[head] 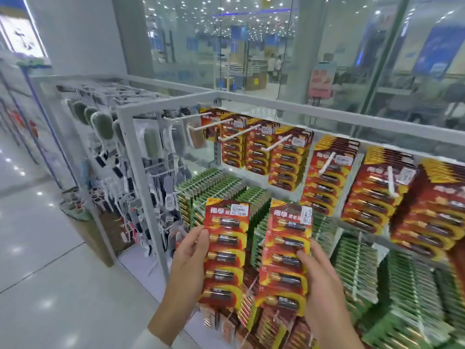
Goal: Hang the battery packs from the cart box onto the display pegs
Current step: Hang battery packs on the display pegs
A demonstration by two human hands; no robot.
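Left hand (191, 250) grips one red battery pack, the left pack (226, 250), by its left edge. The thumb lies on the front and the fingers are tucked behind it. Right hand (319, 275) grips a second red pack, the right pack (286, 253), by its right edge about halfway up, with the thumb on the front. Both hands are closed narrow on card, one pack each.

Both packs are upright, face to the camera, side by side with a small gap between them. Each is a strip of five batteries. There is a white price sticker (240, 210) at the top of the left pack and another at the top of the right one.

White pegs (239, 133) stick out above and beyond both grips. Neither held pack touches a peg. Red packs already hung (329, 177) fill the top row, up and to the right of the right hand. Green packs (214, 182) hang in dense rows just behind the held packs and further right below the red row. More red packs sit low down beneath the two hands, but they are blurred.

The white rack frame (141, 187) stands just left of the left hand. Past it, further left, are brushes (103, 127) and small goods on another rack. A glass wall (251, 46) is behind the display, and the shiny floor (37, 248) is well left of the left hand.
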